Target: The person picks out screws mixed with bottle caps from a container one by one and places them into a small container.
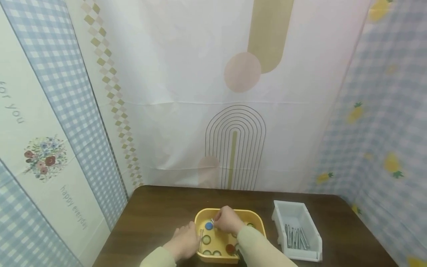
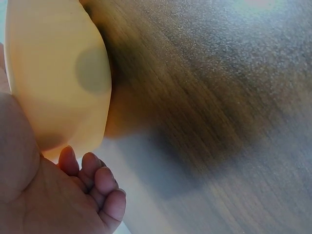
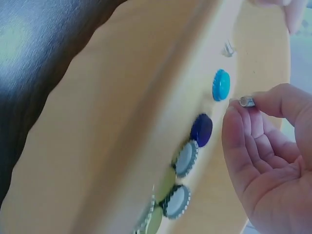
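Observation:
In the head view my right hand point(image 1: 228, 220) is over a yellow tray point(image 1: 248, 214), pinching a small silver bolt point(image 3: 247, 101) between thumb and fingertips. Most of the bolt is hidden by the hand. Several bottle caps lie in the tray, among them a blue cap point(image 1: 208, 226), a red cap point(image 1: 230, 249) and pale green ones. Another bolt point(image 1: 201, 239) lies along the tray's left side. My left hand point(image 1: 184, 239) grips the tray's left wall, its fingers curled outside, as the left wrist view shows.
To the right of the tray stands a white bin point(image 1: 291, 208) with several long silver bolts point(image 1: 296, 237) inside. Both stand on a dark brown wooden table point(image 1: 160, 204). Patterned cloths point(image 1: 173, 129) hang behind the table and at both sides.

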`<state>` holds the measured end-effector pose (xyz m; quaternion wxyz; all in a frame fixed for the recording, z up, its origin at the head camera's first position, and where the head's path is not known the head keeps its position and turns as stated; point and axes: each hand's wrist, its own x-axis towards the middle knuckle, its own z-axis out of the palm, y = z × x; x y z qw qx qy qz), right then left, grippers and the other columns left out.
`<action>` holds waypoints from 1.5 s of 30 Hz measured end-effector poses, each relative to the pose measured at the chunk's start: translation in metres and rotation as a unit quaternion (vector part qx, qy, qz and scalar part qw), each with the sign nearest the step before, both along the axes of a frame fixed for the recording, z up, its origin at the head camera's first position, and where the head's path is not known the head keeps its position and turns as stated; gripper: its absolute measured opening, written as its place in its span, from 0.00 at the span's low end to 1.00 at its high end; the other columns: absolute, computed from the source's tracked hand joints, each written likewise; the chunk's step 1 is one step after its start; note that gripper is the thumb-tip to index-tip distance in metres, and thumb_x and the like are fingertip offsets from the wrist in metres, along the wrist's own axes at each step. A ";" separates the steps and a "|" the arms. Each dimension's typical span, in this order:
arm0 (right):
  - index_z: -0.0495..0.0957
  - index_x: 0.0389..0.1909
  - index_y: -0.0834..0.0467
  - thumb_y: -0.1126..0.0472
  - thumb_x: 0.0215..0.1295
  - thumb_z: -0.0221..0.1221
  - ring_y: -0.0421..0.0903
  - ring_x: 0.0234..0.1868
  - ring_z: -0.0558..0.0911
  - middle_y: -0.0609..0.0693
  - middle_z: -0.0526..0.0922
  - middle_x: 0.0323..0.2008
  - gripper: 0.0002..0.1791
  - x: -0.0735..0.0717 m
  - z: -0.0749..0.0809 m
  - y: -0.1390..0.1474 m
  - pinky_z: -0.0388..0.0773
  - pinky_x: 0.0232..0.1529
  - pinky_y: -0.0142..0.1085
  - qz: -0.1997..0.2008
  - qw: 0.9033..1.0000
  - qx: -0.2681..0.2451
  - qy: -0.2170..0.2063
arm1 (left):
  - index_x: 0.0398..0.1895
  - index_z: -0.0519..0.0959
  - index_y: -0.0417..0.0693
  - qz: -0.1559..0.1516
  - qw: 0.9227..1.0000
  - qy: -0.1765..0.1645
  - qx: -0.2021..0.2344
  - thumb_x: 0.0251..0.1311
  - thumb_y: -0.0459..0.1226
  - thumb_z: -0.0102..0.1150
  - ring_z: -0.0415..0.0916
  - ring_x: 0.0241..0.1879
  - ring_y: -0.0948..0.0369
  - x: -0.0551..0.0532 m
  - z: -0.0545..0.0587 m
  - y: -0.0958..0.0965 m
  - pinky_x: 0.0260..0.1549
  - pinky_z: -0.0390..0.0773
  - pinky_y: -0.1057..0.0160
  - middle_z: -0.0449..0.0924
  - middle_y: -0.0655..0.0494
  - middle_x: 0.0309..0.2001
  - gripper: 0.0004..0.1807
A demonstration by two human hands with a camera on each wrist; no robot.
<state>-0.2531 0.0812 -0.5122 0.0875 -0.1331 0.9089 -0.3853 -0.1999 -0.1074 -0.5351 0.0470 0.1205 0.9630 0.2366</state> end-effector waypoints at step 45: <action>0.82 0.37 0.68 0.68 0.55 0.63 0.48 0.29 0.81 0.52 0.82 0.29 0.09 0.007 0.026 0.083 0.80 0.32 0.44 -0.053 0.995 -0.062 -0.052 | 0.44 0.68 0.35 0.007 1.000 -0.010 0.004 0.62 0.41 0.50 0.69 0.34 0.52 -0.001 0.001 0.000 0.41 0.65 0.46 0.68 0.51 0.29 0.17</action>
